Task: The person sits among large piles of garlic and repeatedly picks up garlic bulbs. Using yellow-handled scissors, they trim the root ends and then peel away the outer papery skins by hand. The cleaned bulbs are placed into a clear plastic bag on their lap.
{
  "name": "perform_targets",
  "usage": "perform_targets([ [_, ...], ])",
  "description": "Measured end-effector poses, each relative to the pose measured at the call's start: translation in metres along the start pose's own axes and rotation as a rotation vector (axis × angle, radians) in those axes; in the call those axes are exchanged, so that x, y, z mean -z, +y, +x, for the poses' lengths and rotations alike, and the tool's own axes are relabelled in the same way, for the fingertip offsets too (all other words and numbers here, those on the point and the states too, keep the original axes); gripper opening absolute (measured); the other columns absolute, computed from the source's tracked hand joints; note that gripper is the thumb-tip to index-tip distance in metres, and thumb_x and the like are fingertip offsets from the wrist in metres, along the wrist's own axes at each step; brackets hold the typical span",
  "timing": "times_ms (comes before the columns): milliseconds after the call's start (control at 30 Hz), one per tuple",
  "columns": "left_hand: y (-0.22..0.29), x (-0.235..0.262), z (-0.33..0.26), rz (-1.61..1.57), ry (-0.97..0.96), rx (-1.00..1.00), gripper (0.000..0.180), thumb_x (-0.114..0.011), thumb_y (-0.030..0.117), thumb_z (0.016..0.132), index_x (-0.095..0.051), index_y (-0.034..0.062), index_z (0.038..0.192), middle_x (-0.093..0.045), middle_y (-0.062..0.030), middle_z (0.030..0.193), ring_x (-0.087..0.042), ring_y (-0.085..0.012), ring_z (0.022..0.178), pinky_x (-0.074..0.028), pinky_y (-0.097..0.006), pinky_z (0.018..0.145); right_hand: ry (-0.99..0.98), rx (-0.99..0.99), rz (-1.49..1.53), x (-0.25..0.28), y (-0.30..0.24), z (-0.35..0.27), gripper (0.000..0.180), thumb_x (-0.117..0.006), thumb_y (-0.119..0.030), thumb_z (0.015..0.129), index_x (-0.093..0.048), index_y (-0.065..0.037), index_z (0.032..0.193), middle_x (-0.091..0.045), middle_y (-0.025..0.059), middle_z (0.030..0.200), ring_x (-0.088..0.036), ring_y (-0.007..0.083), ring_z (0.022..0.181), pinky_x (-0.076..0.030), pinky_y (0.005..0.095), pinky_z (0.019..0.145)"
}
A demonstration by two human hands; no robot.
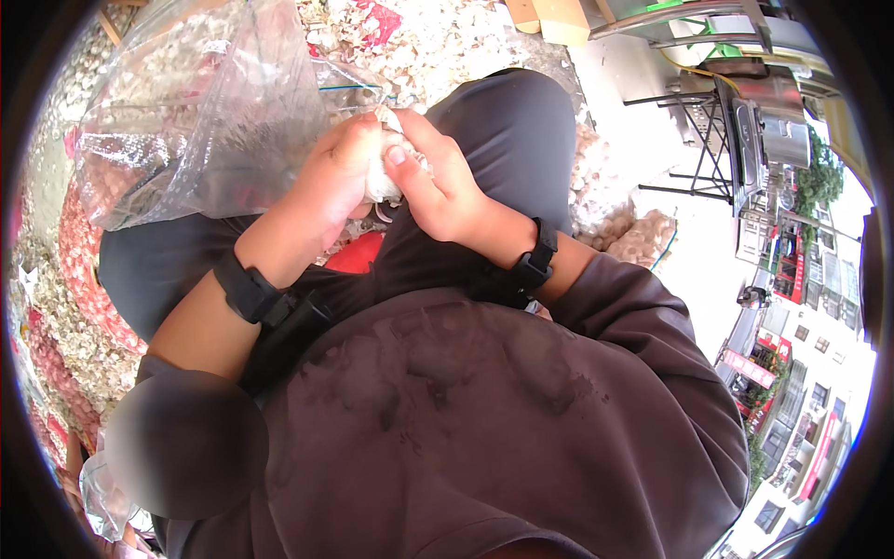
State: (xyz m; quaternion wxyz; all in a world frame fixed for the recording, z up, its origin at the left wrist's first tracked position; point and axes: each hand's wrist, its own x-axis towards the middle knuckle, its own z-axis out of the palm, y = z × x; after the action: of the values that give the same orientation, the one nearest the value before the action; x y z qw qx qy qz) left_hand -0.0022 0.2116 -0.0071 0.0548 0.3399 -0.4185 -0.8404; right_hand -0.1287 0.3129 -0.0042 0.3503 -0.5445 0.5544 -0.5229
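Observation:
Both hands meet above my lap, in front of my bent knees. Between them is a whitish garlic bulb (380, 177) with papery skin, partly covered by fingers. My left hand (337, 168) is closed round the bulb's left side, its fingers mostly hidden. From the other side my right hand (440, 182) grips it, the thumb pressed on the bulb's face. Just left of the hands, a large clear plastic bag (200, 140) spreads over my left knee. Something red (357, 254) shows below the hands, between my legs.
Loose garlic and skins (447, 47) cover the ground ahead. Reddish mesh sacks (88, 270) lie at left, another filled net sack (644, 240) at right. A cardboard box (559, 20) stands far ahead. A black folding stand (694, 149) is at right, before a street with buildings.

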Motion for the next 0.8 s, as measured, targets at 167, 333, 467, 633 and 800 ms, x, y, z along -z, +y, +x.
perform_targets([
  [167, -0.003, 0.006, 0.003, 0.054, -0.038, -0.114, 0.043, -0.043, 0.044, 0.097, -0.06, 0.0071, 0.112, -0.065, -0.0021, 0.093, -0.062, -0.01, 0.082, -0.048, -0.025, 0.064, -0.055, -0.048, 0.032, 0.001, -0.006, 0.0, 0.032, -0.041, -0.021, 0.101, -0.046, 0.0, 0.124, -0.063, 0.0117, 0.081, -0.061, 0.0195, 0.068, -0.049, 0.0329, 0.065],
  [333, 0.017, -0.004, -0.01, 0.029, -0.047, -0.103, 0.046, -0.036, 0.042, 0.101, -0.059, 0.0028, 0.105, -0.066, -0.0049, 0.086, -0.063, -0.0127, 0.071, -0.049, -0.026, 0.059, 0.018, -0.357, 0.397, 0.004, -0.012, 0.0, 0.037, -0.032, -0.031, 0.105, -0.05, -0.003, 0.122, -0.049, -0.0001, 0.064, -0.043, 0.0054, 0.048, -0.038, 0.0214, 0.045],
  [467, 0.014, 0.002, -0.006, 0.005, -0.128, -0.145, 0.05, -0.035, 0.046, 0.101, -0.059, 0.0029, 0.103, -0.066, -0.0056, 0.078, -0.06, -0.0111, 0.06, -0.047, -0.024, 0.053, 0.072, -0.368, 0.369, -0.001, -0.005, 0.0, 0.036, -0.034, -0.03, 0.105, -0.052, -0.002, 0.119, -0.05, 0.0011, 0.065, -0.046, 0.0071, 0.049, -0.04, 0.0234, 0.046],
  [633, 0.018, 0.002, -0.005, 0.018, 0.01, -0.128, 0.049, -0.039, 0.048, 0.101, -0.058, 0.0036, 0.105, -0.065, -0.0048, 0.08, -0.055, -0.0058, 0.057, -0.038, -0.02, 0.044, 0.15, -0.441, 0.408, 0.004, -0.003, 0.007, 0.034, -0.042, -0.028, 0.103, -0.052, 0.0, 0.12, -0.057, 0.0034, 0.074, -0.052, 0.0101, 0.054, -0.046, 0.0242, 0.054],
  [800, 0.009, 0.007, 0.0, 0.089, 0.037, -0.238, 0.038, -0.054, 0.034, 0.098, -0.05, 0.0015, 0.117, -0.063, -0.0065, 0.091, -0.059, -0.0079, 0.068, -0.046, -0.021, 0.05, 0.12, -0.407, 0.462, 0.001, -0.007, 0.01, 0.036, -0.057, -0.016, 0.097, -0.048, 0.002, 0.126, -0.064, 0.0087, 0.1, -0.062, 0.0128, 0.082, -0.052, 0.0259, 0.07],
])
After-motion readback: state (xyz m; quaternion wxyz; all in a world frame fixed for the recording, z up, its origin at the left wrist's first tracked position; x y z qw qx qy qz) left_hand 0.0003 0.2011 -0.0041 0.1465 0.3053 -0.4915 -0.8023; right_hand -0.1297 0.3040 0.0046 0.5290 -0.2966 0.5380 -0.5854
